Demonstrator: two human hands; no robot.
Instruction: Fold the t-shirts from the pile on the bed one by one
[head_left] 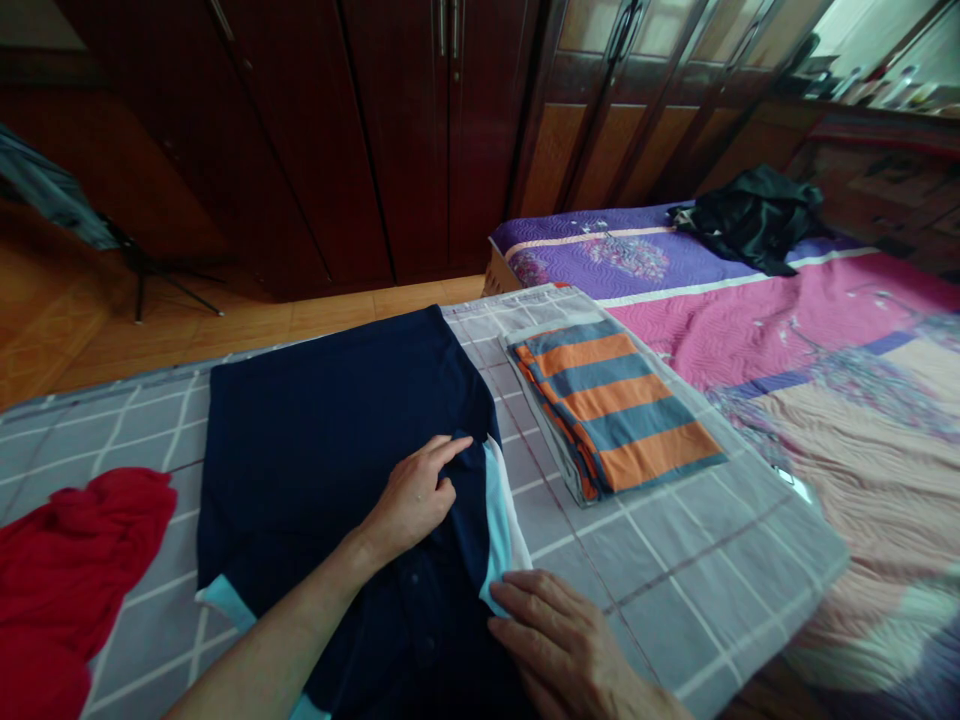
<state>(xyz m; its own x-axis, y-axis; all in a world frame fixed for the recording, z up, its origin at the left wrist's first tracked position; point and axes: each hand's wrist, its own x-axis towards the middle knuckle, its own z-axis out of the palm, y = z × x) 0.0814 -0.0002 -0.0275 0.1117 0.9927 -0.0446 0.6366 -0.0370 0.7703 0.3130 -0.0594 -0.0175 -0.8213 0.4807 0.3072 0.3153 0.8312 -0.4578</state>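
A dark navy shirt (322,420) with light blue and white side trim lies spread on the grey checked cloth of the table. My left hand (416,498) rests on the shirt near its right edge, index finger stretched toward the top of the trim, thumb apart. Lower right, my right hand (559,640) is at the light blue trim (496,525), its fingertips on the lower end of it; the thumb is hidden, so a grip cannot be made out.
Folded orange and grey striped clothes (622,400) lie right of the shirt on the table (705,590). A red garment (82,570) is at the left. Beyond stand a bed (772,330) with a black garment (754,220), wooden wardrobes (405,130) and a tripod (139,260).
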